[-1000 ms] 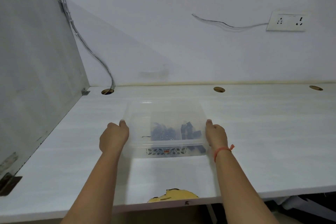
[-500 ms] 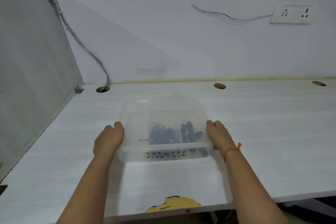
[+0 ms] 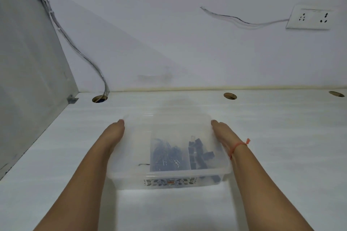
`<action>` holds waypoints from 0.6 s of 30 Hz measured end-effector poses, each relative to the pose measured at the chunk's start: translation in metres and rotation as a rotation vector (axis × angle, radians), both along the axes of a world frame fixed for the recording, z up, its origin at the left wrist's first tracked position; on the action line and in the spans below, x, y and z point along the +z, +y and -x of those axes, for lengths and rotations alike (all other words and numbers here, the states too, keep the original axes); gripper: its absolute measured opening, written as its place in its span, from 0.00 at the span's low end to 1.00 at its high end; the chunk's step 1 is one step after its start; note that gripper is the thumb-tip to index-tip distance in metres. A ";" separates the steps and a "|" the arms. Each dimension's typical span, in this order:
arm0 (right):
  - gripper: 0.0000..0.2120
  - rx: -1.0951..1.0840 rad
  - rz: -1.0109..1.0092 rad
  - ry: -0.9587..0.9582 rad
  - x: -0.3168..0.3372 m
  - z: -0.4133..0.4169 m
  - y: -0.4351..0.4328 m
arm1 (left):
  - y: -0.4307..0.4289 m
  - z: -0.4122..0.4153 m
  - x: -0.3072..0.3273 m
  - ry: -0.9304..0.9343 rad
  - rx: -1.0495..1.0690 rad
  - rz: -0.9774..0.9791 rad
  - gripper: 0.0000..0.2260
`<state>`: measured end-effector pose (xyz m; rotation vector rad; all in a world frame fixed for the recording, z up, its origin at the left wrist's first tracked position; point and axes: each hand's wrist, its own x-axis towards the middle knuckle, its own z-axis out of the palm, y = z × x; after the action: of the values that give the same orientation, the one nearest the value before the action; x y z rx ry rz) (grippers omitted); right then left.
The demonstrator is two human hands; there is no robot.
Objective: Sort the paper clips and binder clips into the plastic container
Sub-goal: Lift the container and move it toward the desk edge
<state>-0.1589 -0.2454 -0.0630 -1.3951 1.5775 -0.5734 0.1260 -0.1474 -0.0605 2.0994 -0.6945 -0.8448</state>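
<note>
A clear plastic container (image 3: pixel 131 176) with a lid on it sits on the white desk (image 3: pixel 281 137) in front of me. Through the plastic I see a heap of blue paper clips (image 3: pixel 167 155) in a middle compartment and dark binder clips (image 3: pixel 199 154) in the compartment to its right. My left hand (image 3: pixel 113 135) lies flat against the container's left side. My right hand (image 3: pixel 223 133), with an orange thread at the wrist, presses its right side. Both hands hold the container between them.
A grey partition panel (image 3: pixel 28 80) closes off the left. The wall behind carries a white socket plate (image 3: pixel 309 18) and loose cables (image 3: pixel 80 50). Three round cable holes, such as the middle hole (image 3: pixel 230 96), line the desk's back edge.
My hands have slid forward along the container's sides, from its near corners toward the middle and back. The container looks nearer and larger in view.
</note>
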 end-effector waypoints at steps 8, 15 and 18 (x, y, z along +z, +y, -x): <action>0.11 0.011 -0.031 0.015 0.013 -0.010 -0.039 | -0.019 -0.024 0.005 -0.023 -0.022 -0.015 0.21; 0.17 0.055 0.000 0.087 -0.003 -0.023 -0.063 | -0.045 -0.035 -0.003 0.092 0.031 0.031 0.27; 0.16 0.082 0.021 0.083 -0.002 -0.025 -0.068 | -0.049 -0.031 -0.002 0.035 0.046 -0.009 0.28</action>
<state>-0.1343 -0.3138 -0.0649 -1.5090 1.5759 -0.4894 0.1573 -0.1967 -0.0627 2.0958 -0.6227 -0.8586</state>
